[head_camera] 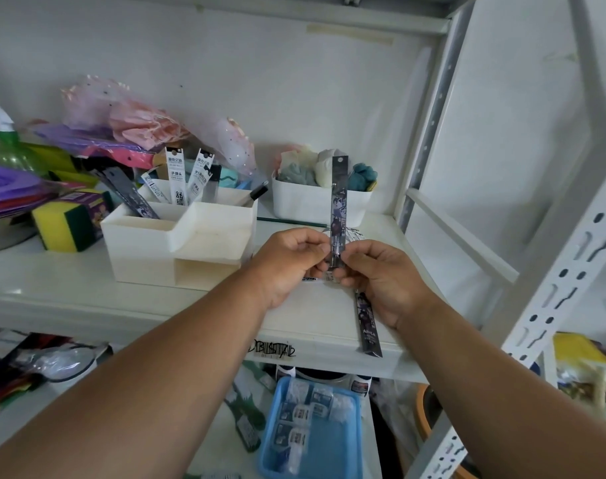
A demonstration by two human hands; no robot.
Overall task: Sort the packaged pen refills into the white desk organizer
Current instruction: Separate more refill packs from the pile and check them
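Two hands meet over the front of the white shelf (87, 292), both pinching the lower end of one dark packaged pen refill (338, 202), which stands upright between them. The left hand (287, 262) has its fingers curled inward, fingertips pressed to the packet's left edge; the right hand (384, 281) mirrors it, fingers and thumb closed on the right edge. Both forearms reach in from the lower corners of the view, wrists level, backs of the hands facing up. The refill's top, with its hang hole, rises in front of a small white bin (315, 205) filled with soft, pale items. A second dark refill packet (368, 326) lies flat on the shelf near its front edge, partly under the right hand. The white desk organizer (177, 243) sits on the shelf to the left of the hands; its rear compartments already hold several refill packets (177, 178) standing on end. A yellow-and-green sponge (66, 226) sits just left of the organizer. A blue tray (312, 433) lies on the lower shelf.
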